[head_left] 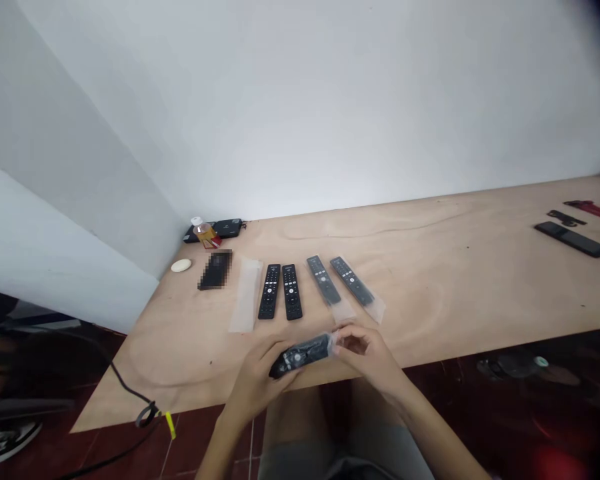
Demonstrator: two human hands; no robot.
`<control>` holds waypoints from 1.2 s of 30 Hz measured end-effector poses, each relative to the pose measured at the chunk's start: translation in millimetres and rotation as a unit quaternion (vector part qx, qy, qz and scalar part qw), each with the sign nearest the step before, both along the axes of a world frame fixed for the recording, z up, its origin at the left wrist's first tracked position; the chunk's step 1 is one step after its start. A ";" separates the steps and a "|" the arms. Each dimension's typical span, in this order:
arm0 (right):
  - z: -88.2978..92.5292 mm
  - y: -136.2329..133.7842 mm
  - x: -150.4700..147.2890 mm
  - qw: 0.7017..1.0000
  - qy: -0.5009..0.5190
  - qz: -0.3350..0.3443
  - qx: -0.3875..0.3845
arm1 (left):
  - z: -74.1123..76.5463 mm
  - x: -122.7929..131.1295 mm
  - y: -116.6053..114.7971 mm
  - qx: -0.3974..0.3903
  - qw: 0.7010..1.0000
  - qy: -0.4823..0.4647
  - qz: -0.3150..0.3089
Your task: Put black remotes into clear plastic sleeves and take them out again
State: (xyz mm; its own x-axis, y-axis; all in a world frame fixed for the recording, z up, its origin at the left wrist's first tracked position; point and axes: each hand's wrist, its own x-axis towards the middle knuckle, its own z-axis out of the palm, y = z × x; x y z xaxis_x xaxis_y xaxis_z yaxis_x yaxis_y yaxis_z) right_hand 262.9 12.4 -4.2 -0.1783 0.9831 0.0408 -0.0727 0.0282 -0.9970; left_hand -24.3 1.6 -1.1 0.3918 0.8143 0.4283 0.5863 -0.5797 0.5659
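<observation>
The left hand [253, 380] curls round a black remote control [300, 355] above the near edge of the plywood counter [430, 280], and the right hand [365, 350] pinches a clear plastic sleeve [336, 343] at its end. Farther off lie two bare remotes [269, 291], two sleeved remotes [323, 280] — and an empty sleeve [245, 293].

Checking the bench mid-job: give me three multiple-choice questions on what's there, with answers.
1. Which hand is at the sleeve end of the black remote?
A left hand
B right hand
C neither

2. How many remotes on the plywood table lie in clear sleeves?
A none
B four
C two

3. The clear sleeve beside the leftmost bare remote is:
A empty
B holding a remote
C rolled up

Answers:
1 B: plastic shows at the right hand's fingers.
2 C: two sleeved remotes lie right of the bare ones.
3 A: it lies flat, nothing inside.
</observation>
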 end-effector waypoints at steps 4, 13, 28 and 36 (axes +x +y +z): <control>-5.4 -1.8 -6.1 0.999 0.019 -0.017 -0.019 | -0.7 -1.3 -0.7 -0.017 1.000 -0.010 -0.005; -5.4 -1.9 -19.2 0.999 0.026 -0.010 -0.044 | -3.5 -3.2 -2.8 0.007 1.000 0.021 -0.010; -0.3 -10.3 15.3 1.000 -0.025 -0.012 0.002 | 11.3 -3.6 -2.7 -0.115 0.993 -0.005 -0.037; 5.5 -17.3 73.8 0.992 -0.056 -0.087 -0.070 | 11.6 -36.2 -4.7 -0.152 0.988 0.037 0.005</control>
State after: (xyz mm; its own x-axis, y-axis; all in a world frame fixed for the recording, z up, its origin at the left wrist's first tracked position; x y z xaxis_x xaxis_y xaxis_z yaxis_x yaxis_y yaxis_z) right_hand 336.6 -4.9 1.3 -0.0018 0.9940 -0.1098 0.0321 -0.1096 -0.9935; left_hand -60.5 -3.1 10.6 0.4040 0.9048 0.1346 0.6378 -0.3840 0.6676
